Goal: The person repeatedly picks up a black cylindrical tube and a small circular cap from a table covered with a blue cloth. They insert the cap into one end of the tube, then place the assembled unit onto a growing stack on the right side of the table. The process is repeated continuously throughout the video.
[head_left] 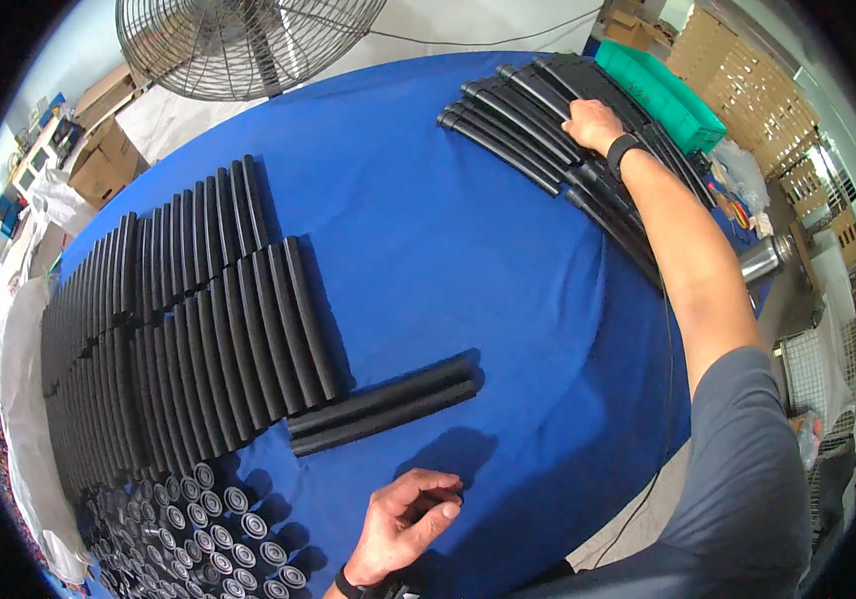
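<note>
My right hand (595, 127) reaches far across to a stack of black tubes (513, 115) at the far right. Its curled fingers close down on one of these tubes, and the fingertips are partly hidden. Low in the middle, my left hand (408, 524) hovers over the cloth with bent fingers, thumb apart, and nothing visible in it. Just beyond it, two black tubes (388, 404) lie side by side at a slant. Long rows of black tubes (198, 349) fill the left side. Many round black caps with ringed faces (220, 536) stand in front of those rows.
A blue cloth (428, 240) covers the round-looking table. At the back right is a green bin (662, 95), with a metal cylinder (765, 258) nearer by. A large caged fan (248, 40) stands beyond the table, and cardboard boxes (106, 160) are at the left.
</note>
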Available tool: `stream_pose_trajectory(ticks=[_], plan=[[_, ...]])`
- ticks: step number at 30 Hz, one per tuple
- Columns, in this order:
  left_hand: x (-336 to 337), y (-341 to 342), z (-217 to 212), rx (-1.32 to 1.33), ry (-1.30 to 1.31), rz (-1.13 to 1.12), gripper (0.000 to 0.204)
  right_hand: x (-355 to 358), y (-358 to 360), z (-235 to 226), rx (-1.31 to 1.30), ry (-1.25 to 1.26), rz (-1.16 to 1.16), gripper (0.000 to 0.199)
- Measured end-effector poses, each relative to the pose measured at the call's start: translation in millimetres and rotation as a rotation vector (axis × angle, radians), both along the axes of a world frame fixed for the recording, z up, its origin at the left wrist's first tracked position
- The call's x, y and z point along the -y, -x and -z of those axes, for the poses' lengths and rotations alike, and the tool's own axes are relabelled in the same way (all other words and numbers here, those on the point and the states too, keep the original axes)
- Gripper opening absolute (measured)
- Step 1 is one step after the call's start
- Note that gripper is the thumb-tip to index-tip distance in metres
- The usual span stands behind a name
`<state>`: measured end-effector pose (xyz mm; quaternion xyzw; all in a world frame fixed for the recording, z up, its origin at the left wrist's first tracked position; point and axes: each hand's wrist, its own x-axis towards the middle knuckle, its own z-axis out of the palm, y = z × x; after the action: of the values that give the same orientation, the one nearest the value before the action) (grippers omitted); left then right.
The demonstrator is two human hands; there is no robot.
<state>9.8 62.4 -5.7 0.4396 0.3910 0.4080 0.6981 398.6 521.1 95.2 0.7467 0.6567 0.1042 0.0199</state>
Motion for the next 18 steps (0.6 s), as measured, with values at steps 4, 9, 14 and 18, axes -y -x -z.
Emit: stream_pose_trajectory(ticks=[4, 9, 14, 18], plan=[[-4, 1, -2, -0.042, -0.037, 0.016, 0.029, -17, 2, 4, -0.002, 0.017, 0.012, 0.037], [-7, 5, -1, -0.077, -0.051, 0.065, 0.031, -20, 2, 17, -0.037, 0.001, 0.027, 0.035], [-7, 3, -4, -0.085, -0.044, 0.047, 0.030, -24, 1, 29, -0.013, -0.084, -0.028, 0.038], [-9, 1, -4, -0.109, -0.081, 0.048, 0.029, -29, -35, 36, 0.029, -0.109, -0.123, 0.043]])
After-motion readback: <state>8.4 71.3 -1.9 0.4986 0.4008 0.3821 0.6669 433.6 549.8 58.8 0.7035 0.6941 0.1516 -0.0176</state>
